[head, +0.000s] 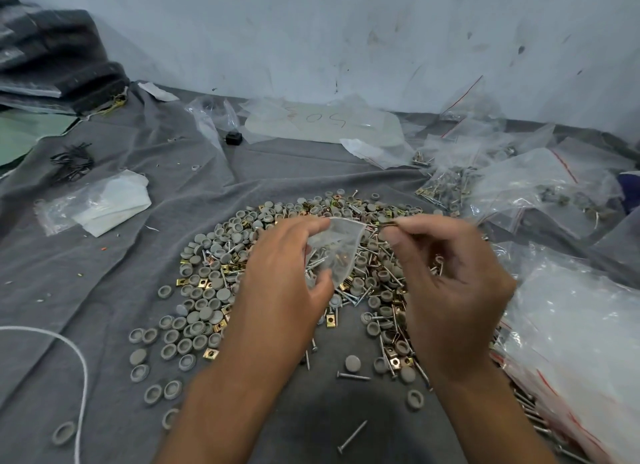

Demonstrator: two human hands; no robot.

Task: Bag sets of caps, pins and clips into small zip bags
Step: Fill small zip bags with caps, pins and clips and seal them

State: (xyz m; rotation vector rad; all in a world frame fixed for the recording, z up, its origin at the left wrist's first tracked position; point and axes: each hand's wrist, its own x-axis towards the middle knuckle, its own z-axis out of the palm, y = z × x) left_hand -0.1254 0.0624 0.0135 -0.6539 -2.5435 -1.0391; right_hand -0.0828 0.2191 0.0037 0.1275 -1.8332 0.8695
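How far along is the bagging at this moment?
Done: filled zip bags lie piled at the far right. In hand: the left hand holds a small zip bag open while the right hand pinches its top edge; little shows inside. Left: a big loose heap of caps, pins and clips on the grey cloth.

A makeshift packing workplace on the floor: a grey cloth (145, 255) is spread against a scuffed pale wall (346, 30). On the cloth lies a loose heap of hardware (214, 273), with filled zip bags (519, 183) to its right and folded dark fabric (59, 58) far left.
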